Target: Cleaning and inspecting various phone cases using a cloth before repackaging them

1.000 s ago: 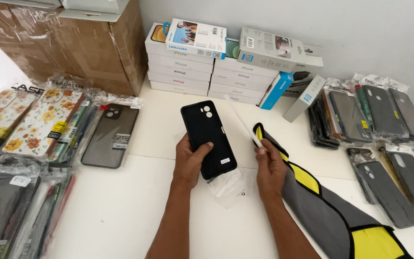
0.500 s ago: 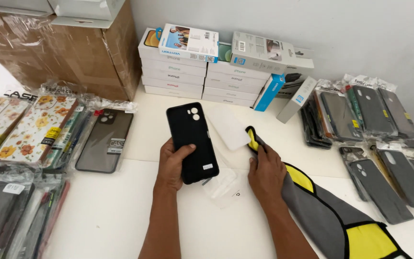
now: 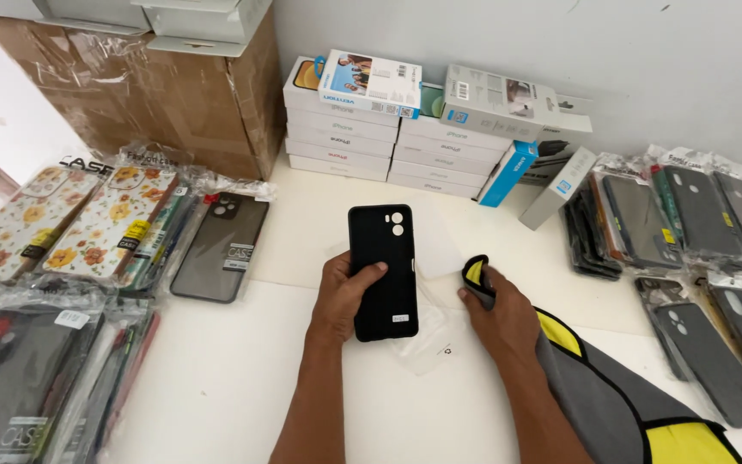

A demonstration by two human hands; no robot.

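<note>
My left hand [image 3: 343, 296] grips a black phone case [image 3: 383, 271] by its left edge and holds it upright over the white table [image 3: 216, 378], back side toward me, camera cutouts at the top. My right hand [image 3: 501, 314] is closed on the end of a grey and yellow cloth [image 3: 611, 387] that trails off to the lower right. A clear plastic sleeve [image 3: 435, 339] lies flat on the table under and between my hands.
Bagged phone cases are piled at the left [image 3: 70, 232] and at the right [image 3: 689, 223]. White boxes [image 3: 362, 129] are stacked against the back wall. A taped cardboard box [image 3: 156, 94] stands at the back left.
My left hand has turned the black case more upright and drawn it slightly toward the right hand. My right hand still holds the cloth. The view has shifted a little.
</note>
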